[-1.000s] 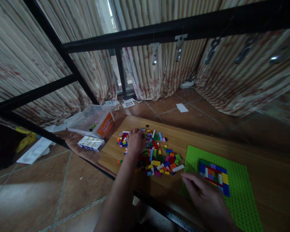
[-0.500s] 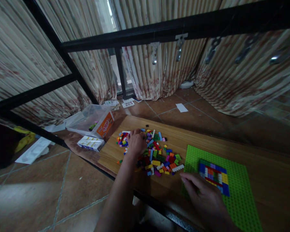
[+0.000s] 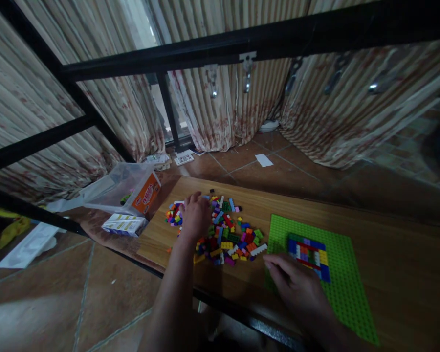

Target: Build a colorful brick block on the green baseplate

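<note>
Red, yellow and blue plastic bricks [image 3: 227, 245] lie scattered beneath my left hand [image 3: 196, 217], its fingers loosely bent; whether they grasp one I cannot tell. My right hand [image 3: 298, 286] has thumb and forefinger drawn together over the near left of the square, bright green studded baseplate [image 3: 339, 247]; I cannot see anything between them. A low, multicoloured rectangular brick build [image 3: 310, 255] sits on the baseplate. Far left stands a clear plastic box [image 3: 146, 193].

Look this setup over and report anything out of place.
Loose white paper lies on the tiled floor beyond the wooden tabletop, as if dropped. One small dark piece sits apart from the brick pile.
</note>
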Available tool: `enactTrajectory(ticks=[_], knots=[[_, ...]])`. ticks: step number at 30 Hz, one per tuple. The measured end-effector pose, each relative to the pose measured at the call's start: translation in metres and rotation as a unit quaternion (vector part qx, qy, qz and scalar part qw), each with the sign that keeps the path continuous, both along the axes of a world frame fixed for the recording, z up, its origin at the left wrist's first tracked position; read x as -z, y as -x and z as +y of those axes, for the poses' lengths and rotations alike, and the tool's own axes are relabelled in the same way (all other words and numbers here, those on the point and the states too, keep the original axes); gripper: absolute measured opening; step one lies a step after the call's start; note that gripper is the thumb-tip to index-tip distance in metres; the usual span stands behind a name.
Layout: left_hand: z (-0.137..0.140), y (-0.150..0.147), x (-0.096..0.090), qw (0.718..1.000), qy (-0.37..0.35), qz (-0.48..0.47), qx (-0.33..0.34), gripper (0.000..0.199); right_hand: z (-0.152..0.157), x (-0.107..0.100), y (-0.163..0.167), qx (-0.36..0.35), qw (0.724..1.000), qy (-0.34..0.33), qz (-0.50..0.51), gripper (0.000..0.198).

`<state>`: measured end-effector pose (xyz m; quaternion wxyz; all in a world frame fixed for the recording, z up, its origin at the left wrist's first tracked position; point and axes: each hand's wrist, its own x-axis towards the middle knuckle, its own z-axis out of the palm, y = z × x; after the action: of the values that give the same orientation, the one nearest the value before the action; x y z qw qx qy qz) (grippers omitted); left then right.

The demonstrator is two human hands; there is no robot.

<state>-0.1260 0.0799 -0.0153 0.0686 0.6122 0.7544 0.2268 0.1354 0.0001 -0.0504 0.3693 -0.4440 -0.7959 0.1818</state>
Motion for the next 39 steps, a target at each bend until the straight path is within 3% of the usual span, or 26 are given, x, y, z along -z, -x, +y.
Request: enactTrajectory(ticks=[3, 7, 10, 13, 19, 27, 34, 39], knots=[[-0.006, -0.002, -0.014, 0.977, -0.032, -0.197, 0.078, 0.017, 0.001, -0.005, 0.0, 0.027, 0.999, 0.019, 0.024, 0.019], [-0.017, -0.034, -0.023, 0.867, 0.029, -0.476, 0.144, 0.027, 0.005, -0.018, -0.002, 0.073, 0.993, 0.051, 0.082, 0.018], [-0.028, -0.072, -0.019, 0.796, 0.075, -0.584, 0.141, 0.03, 0.006, -0.026, -0.006, 0.127, 0.98, 0.073, 0.139, 0.016], [-0.041, -0.105, -0.013, 0.759, 0.143, -0.616, 0.157, 0.029, 0.002, -0.028, -0.009, 0.158, 0.966, 0.081, 0.186, 0.018], [-0.056, -0.126, -0.004, 0.719, 0.245, -0.616, 0.21, 0.034, -0.019, -0.023, -0.006, 0.132, 0.975, 0.028, 0.177, 0.024], [-0.057, -0.121, -0.005, 0.65, 0.337, -0.654, 0.19, 0.039, -0.028, -0.024, -0.007, 0.135, 0.978, 0.007, 0.159, 0.016], [-0.055, -0.14, 0.004, 0.656, 0.335, -0.649, 0.191, 0.042, -0.023, -0.021, -0.024, 0.154, 0.987, 0.003, 0.043, 0.014], [-0.052, -0.149, 0.011, 0.659, 0.326, -0.647, 0.203, 0.042, -0.017, -0.023, -0.036, 0.154, 0.987, 0.026, 0.023, 0.014]])
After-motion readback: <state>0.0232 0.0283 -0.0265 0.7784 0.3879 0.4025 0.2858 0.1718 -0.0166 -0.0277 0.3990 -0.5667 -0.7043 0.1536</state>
